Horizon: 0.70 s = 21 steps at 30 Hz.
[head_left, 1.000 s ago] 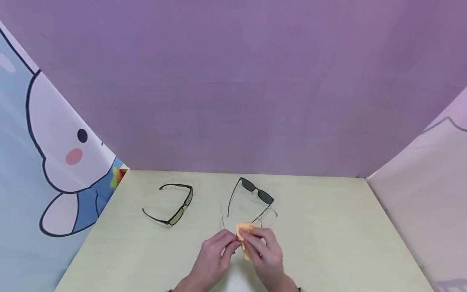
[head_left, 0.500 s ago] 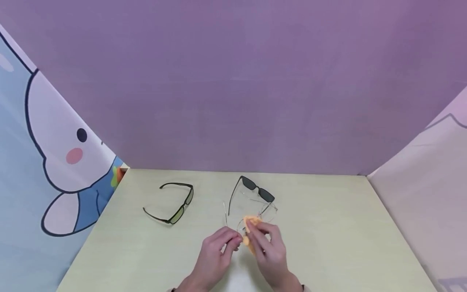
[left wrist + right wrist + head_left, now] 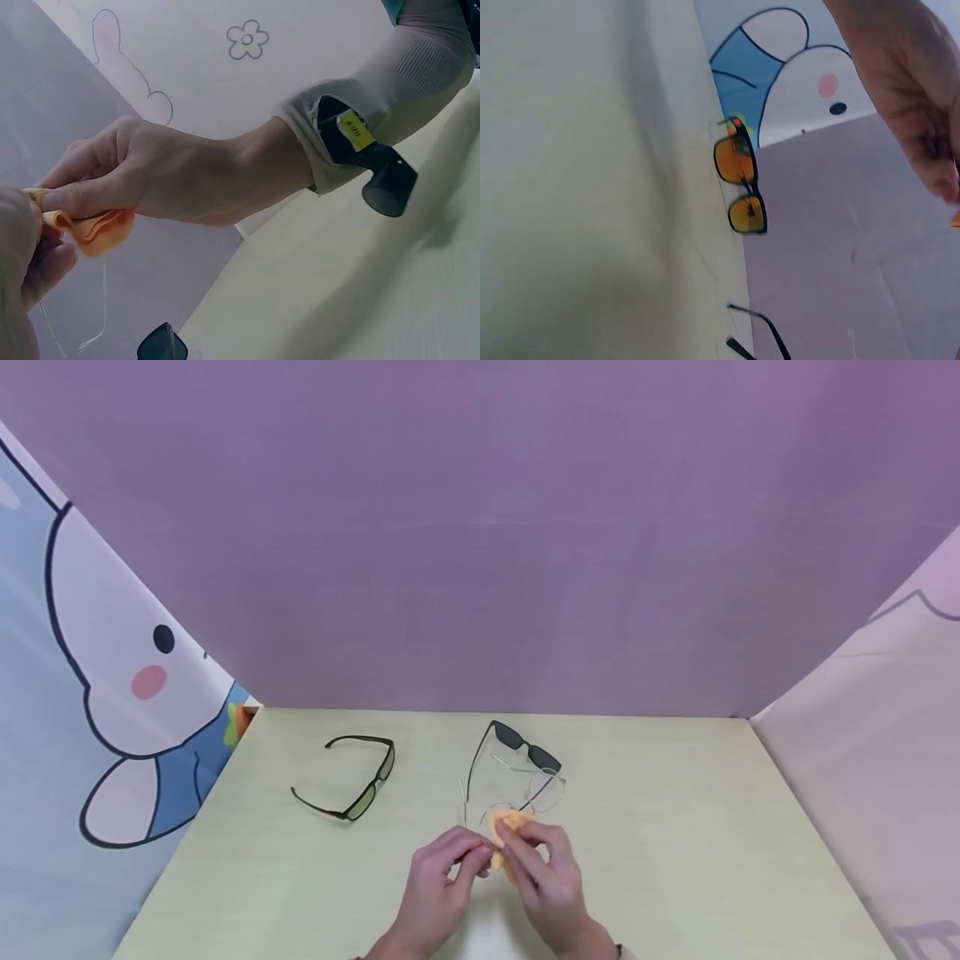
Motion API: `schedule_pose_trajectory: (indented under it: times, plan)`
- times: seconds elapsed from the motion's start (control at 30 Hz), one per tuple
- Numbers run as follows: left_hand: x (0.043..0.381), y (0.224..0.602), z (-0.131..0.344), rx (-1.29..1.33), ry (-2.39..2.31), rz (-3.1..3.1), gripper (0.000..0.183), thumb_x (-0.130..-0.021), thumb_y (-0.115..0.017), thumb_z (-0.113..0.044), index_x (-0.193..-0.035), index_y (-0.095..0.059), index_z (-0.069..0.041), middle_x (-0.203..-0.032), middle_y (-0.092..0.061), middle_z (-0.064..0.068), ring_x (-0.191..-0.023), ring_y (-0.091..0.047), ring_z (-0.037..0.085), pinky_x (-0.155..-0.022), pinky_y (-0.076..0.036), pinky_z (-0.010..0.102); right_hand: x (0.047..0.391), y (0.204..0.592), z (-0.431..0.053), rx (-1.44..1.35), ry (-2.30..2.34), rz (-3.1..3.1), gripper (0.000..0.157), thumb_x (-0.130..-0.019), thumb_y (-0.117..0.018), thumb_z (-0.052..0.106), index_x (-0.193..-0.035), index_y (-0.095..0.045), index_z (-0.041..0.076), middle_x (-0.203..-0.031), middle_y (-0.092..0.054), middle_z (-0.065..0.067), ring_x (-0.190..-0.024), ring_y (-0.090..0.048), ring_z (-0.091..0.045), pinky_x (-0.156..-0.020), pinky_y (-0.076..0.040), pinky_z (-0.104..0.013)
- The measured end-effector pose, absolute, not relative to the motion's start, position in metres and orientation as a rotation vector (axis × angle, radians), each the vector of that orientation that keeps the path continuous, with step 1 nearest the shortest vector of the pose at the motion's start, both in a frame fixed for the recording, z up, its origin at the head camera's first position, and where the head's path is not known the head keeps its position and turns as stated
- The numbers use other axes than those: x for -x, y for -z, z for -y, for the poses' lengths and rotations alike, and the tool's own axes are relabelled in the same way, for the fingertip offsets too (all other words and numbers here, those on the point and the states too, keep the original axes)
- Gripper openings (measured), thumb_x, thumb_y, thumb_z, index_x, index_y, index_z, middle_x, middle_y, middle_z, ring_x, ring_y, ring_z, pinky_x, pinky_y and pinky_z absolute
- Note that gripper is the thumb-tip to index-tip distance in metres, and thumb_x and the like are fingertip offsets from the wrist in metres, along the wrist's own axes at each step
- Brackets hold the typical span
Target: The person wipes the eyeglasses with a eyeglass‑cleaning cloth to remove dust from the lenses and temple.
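Note:
In the head view, thin wire-rimmed eyeglasses (image 3: 546, 791) are held above the table's front middle. My left hand (image 3: 442, 881) pinches their near side with thumb and fingertips. An orange cloth (image 3: 510, 818) is folded between the fingers of my right hand (image 3: 551, 881), pressed against the frame beside the left fingertips. Cloth and fingers hide part of the rim. The left wrist view shows the right thumb on top of the bunched cloth (image 3: 101, 231), with a thin temple hanging below. Only the left hand's edge (image 3: 922, 105) and a bit of orange show in the right wrist view.
Black sunglasses (image 3: 543, 760) lie with temples spread just beyond the hands, overlapped by the wire frame in this view. Black-framed glasses with yellowish lenses (image 3: 362, 802) lie to the left. A purple panel (image 3: 480, 568) rises behind the table, with printed cloth walls at both sides.
The right hand with the orange cloth has made small shifts against the eyeglasses, away from the left fingertips and back toward them. The frame tilts slightly. The other glasses have stayed put.

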<state>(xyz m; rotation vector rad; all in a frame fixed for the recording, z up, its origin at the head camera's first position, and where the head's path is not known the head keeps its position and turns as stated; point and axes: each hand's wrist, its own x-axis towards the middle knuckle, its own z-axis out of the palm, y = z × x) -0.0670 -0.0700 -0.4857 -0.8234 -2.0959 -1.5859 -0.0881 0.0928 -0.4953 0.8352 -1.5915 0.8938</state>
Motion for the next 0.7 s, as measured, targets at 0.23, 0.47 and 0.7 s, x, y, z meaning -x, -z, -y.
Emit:
schedule_pose_trajectory:
  times: [0.23, 0.47, 0.7]
  plan:
    - [0.068, 0.485, 0.072, 0.819, 1.591, 2.104, 0.019, -0.093, -0.067, 0.009, -0.093, -0.073, -0.009, -0.082, -0.068, 0.001, -0.070, -0.064, 0.009, -0.063, -0.056, 0.018, 0.091, 0.494, -0.092, -0.827, -0.948, 1.612, 0.026, -0.104, -0.061, 0.009, -0.099, -0.076, -0.011, -0.090, -0.058, -0.020, -0.081, -0.058, -0.023, -0.067, -0.053, -0.018]
    - [0.071, 0.490, 0.074, 0.902, 1.491, 1.977, 0.025, -0.087, -0.068, 0.018, -0.095, -0.072, -0.005, -0.081, -0.068, 0.005, -0.068, -0.064, 0.012, -0.063, -0.054, 0.014, 0.091, 0.497, -0.095, -0.737, -1.012, 1.597, 0.026, -0.103, -0.063, 0.011, -0.100, -0.076, -0.011, -0.087, -0.056, -0.020, -0.077, -0.056, -0.021, -0.058, -0.048, -0.018]
    - [0.070, 0.487, 0.075, 0.904, 1.483, 2.058, 0.020, -0.092, -0.068, 0.010, -0.093, -0.070, -0.009, -0.082, -0.065, 0.000, -0.071, -0.061, 0.008, -0.063, -0.052, 0.012, 0.087, 0.489, -0.086, -0.879, -0.940, 1.553, 0.026, -0.103, -0.062, 0.008, -0.092, -0.076, -0.011, -0.087, -0.056, -0.018, -0.078, -0.056, -0.020, -0.062, -0.048, -0.015]
